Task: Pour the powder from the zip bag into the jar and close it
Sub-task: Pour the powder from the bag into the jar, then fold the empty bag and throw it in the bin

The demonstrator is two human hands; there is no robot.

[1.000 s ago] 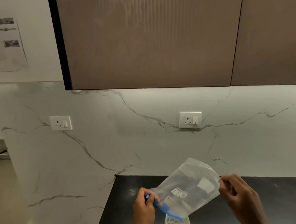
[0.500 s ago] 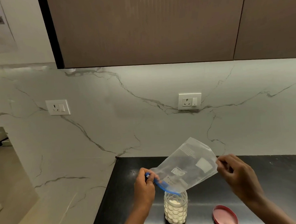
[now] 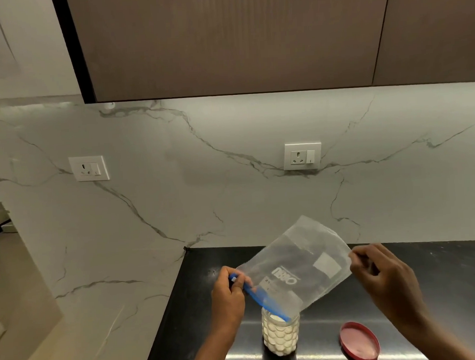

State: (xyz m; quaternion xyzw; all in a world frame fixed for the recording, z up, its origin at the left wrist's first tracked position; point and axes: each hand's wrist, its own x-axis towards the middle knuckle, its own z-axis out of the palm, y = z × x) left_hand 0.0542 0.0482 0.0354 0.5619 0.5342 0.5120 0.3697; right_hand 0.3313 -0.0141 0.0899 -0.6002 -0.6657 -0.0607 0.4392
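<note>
the clear plastic zip bag with a blue seal strip [image 3: 298,267] hangs tilted, its blue mouth dipping into the open, dimpled clear jar [image 3: 280,334] of white powder on the black glossy counter [image 3: 442,279]. the left hand [image 3: 228,293] pinches the blue strip's end; the right hand [image 3: 384,274] pinches the bag's raised bottom edge. the round red lid [image 3: 359,342] lies flat right of the jar (well apart from it).

Dark glossy counter [image 3: 442,284] against a marbled wall, clear dimpled jar [image 3: 281,336] of white powder standing open on it, red lid [image 3: 359,342] lying flat right of the jar, apart from it
</note>
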